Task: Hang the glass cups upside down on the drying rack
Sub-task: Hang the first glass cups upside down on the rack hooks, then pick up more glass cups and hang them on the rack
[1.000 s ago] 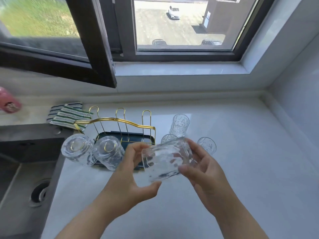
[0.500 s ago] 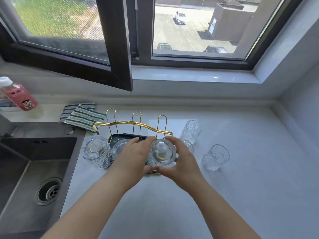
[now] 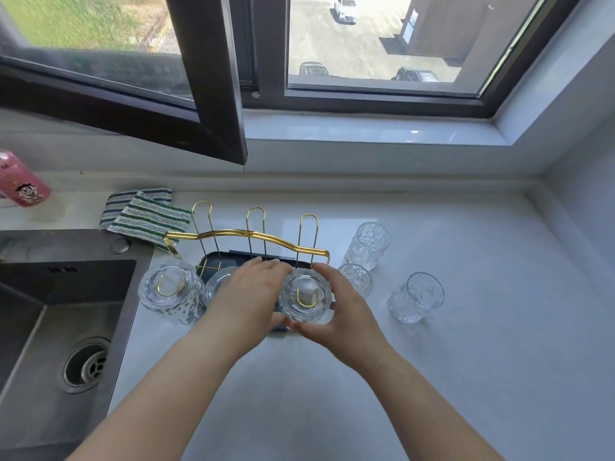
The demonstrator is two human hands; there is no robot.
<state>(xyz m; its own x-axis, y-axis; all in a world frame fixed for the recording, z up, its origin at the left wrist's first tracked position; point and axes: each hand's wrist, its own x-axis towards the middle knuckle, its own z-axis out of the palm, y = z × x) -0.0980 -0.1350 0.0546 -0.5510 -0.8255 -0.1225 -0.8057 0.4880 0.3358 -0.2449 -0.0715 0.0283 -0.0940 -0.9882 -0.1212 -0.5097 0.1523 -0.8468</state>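
A gold wire drying rack point(image 3: 248, 233) on a dark tray stands on the white counter. An upside-down glass cup point(image 3: 305, 294) sits over the rack's front right peg, and both hands hold it: my left hand point(image 3: 248, 294) on its left side, my right hand point(image 3: 336, 304) on its right. Another inverted cup point(image 3: 169, 294) hangs on the front left peg, and a third point(image 3: 218, 282) is partly hidden behind my left hand. Three upright cups stand to the right of the rack: one at the back point(image 3: 367, 245), one close to my right hand point(image 3: 357, 279), one further right point(image 3: 416, 297).
A steel sink point(image 3: 63, 327) with a drain lies at the left. Striped cloths point(image 3: 143, 216) lie behind the rack, and a pink bottle point(image 3: 21, 184) stands at far left. An open dark window frame point(image 3: 213, 94) hangs above the counter. A wall borders the right side.
The cup was held tilted in front of the rack, then turned upside down and lowered over the front right peg. Both hands stay on it.
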